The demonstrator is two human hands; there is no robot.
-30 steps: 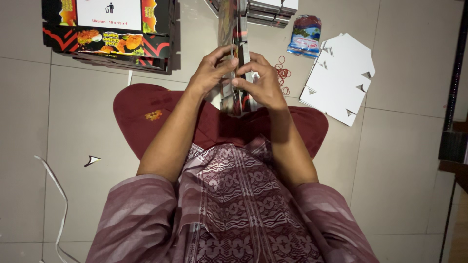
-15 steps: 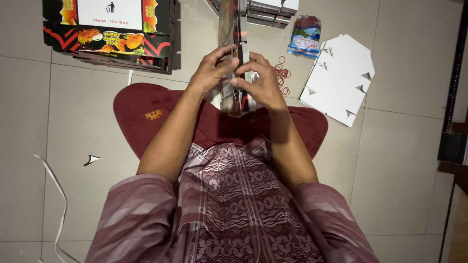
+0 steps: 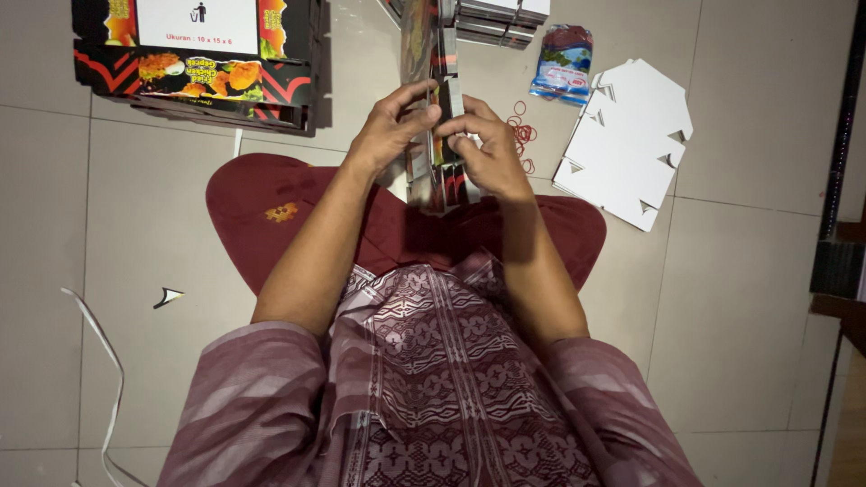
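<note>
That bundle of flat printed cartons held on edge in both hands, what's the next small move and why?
Probably square the edges: the bundle of flat cartons stands upright between the left hand and right hand, its panels stepped unevenly near the top. Loose red rubber bands lie just beside the right hand.

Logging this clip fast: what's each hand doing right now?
Left hand: closed on the upright stack of flat boxes.
Right hand: closed on the same stack, fingers curled over its edge.

red rubber bands [image 3: 521, 135], white card blanks [image 3: 627, 144]
</note>
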